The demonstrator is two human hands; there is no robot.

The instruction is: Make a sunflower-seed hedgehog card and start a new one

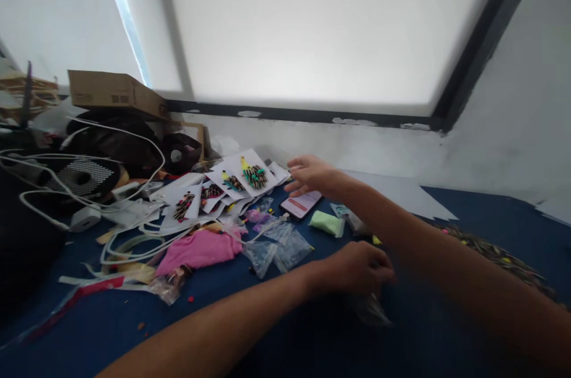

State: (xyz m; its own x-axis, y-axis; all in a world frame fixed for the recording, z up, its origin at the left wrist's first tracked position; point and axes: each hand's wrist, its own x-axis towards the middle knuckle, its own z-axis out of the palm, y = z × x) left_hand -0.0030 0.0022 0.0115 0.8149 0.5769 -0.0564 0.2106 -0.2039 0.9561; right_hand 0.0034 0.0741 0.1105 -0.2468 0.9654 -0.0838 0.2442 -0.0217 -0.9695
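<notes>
So the phone [300, 206] sits by the right hand [314, 177], open with fingers spread at the phone's far side, can't tell if touching. Left hand [359, 268] is nearer than the phone, curled up, clear bag [372, 311] poking out below; can't tell if it's gripped. Wall [307, 138] behind the phone, plastic baggies [292, 245] just in front, with blue bench [212, 284] surface nearer still.

Pinkish phone screen [301, 205], blue tabletop [89, 315]

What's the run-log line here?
left hand: curled at clear plastic bag, grip unclear | right hand: open, near smartphone | surface: blue table
</notes>
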